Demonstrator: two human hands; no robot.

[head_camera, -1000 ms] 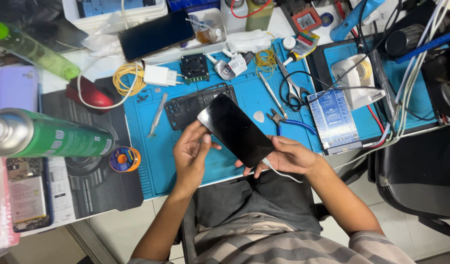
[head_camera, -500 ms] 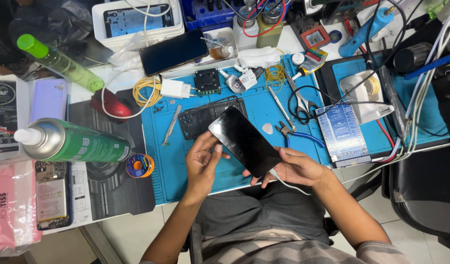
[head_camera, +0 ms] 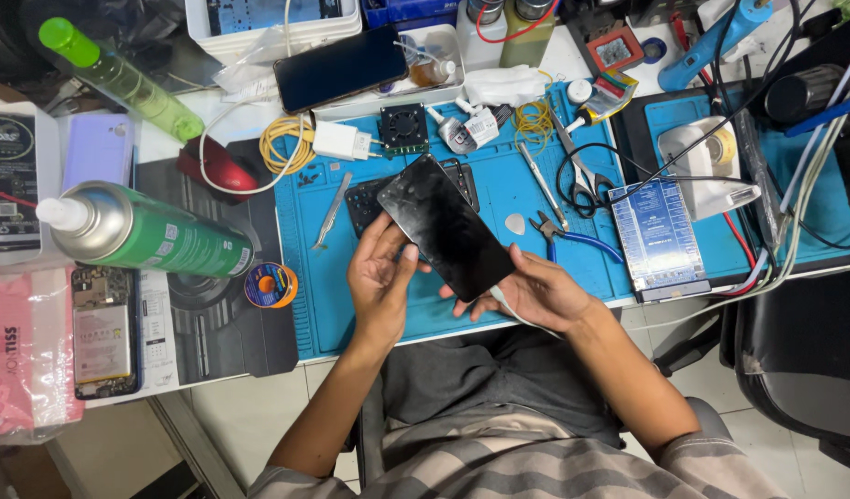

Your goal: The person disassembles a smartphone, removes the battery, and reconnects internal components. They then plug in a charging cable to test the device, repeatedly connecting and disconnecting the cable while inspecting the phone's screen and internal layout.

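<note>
We see the left hand (head_camera: pixel 381 282) raised over the near edge of the blue work mat (head_camera: pixel 499 199), palm turned inward, its forearm coming up from the lower left. Its fingers are loosely curled, and the thumb tip presses against the left long edge of the black phone (head_camera: pixel 446 226), so the hand grips that side. The right hand (head_camera: pixel 536 294) lies lower and to the right, palm up, forearm entering from the lower right; its fingers are spread beneath the phone's lower end and cradle it from below. A thin white strip (head_camera: pixel 510 312) runs across this palm.

The phone sits between both hands, tilted diagonally, its dark glass facing up, upper end toward the top left, lower end over the right fingers. Directly behind its upper end we note a dark phone frame (head_camera: pixel 362 199) lying on the mat. Left of that lie metal tweezers (head_camera: pixel 332 212); to the right lie a white pick (head_camera: pixel 516 224) and blue-handled pliers (head_camera: pixel 565 235). Farther left, off the mat, a green spray can (head_camera: pixel 148 231) lies on its side, with a small solder spool (head_camera: pixel 271 285) near it.
</note>
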